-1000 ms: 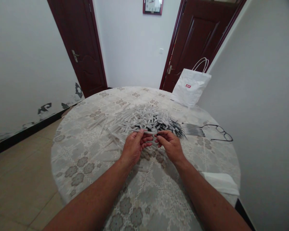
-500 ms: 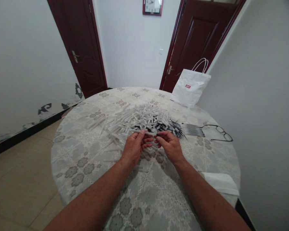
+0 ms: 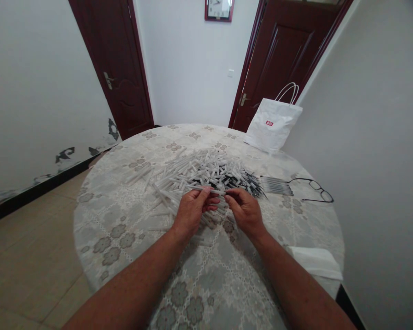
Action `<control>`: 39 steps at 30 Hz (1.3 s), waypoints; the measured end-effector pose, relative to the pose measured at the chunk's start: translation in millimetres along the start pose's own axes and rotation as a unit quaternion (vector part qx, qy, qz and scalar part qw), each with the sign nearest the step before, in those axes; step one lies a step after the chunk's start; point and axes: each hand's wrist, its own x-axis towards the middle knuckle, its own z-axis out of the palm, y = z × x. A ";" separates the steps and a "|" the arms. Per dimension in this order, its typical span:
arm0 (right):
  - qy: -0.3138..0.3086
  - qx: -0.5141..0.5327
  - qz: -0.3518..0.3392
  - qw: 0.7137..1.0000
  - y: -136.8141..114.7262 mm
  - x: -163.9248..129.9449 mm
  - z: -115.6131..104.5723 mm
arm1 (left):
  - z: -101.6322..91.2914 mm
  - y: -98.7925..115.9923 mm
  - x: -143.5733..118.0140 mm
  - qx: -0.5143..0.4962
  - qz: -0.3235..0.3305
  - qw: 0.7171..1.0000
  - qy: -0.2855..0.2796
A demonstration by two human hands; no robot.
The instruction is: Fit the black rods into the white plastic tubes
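— So, what are the hands doing?

— Both are raised just over the near edge of the pile of white tubes point(image 3: 196, 172) on the round table point(image 3: 124, 220). The left hand point(image 3: 192, 211) pinches one white tube point(image 3: 201, 188) between thumb and fingertips, holding it roughly level. The right hand point(image 3: 245, 210) meets the tube's right end, its thumb and forefinger closed there (whether they grip the tube itself or a small piece at its tip, I cannot tell).

— And around them?

— Black thin pieces point(image 3: 249, 183) lie at the right side of the pile. A row of dark sticks point(image 3: 277, 185) sits just beside those, with a pair of glasses point(image 3: 315, 189) near it. A white paper bag point(image 3: 272, 124) stands at the far edge, and a folded white cloth point(image 3: 316, 262) lies near the right forearm.
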 end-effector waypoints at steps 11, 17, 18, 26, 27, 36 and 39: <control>-0.070 0.050 0.031 0.996 2.6 -3.0 -0.7 | -2.2 -3.5 0.4 -0.010 -0.011 1.000 -0.014; -0.047 0.017 0.003 0.999 -2.7 -4.6 0.5 | -1.2 -1.6 0.0 -0.014 -0.011 1.000 -0.016; -0.052 0.007 0.000 0.999 -3.5 -4.2 0.3 | -1.0 -1.4 -0.3 -0.014 -0.011 1.000 -0.018; -0.061 0.091 0.039 0.993 3.0 -5.1 2.5 | -0.7 -2.1 -1.6 -0.014 -0.017 0.999 -0.027; -0.054 0.100 0.040 0.993 3.4 -5.7 2.7 | -0.7 -2.0 -1.4 -0.017 -0.016 0.999 -0.022; -0.065 0.050 0.027 0.996 2.2 -5.1 3.3 | 0.6 -0.8 -2.7 -0.018 -0.020 0.999 -0.030; -0.060 0.081 0.047 0.994 5.9 -5.6 5.4 | 0.3 -2.2 -2.6 -0.012 -0.020 0.999 -0.032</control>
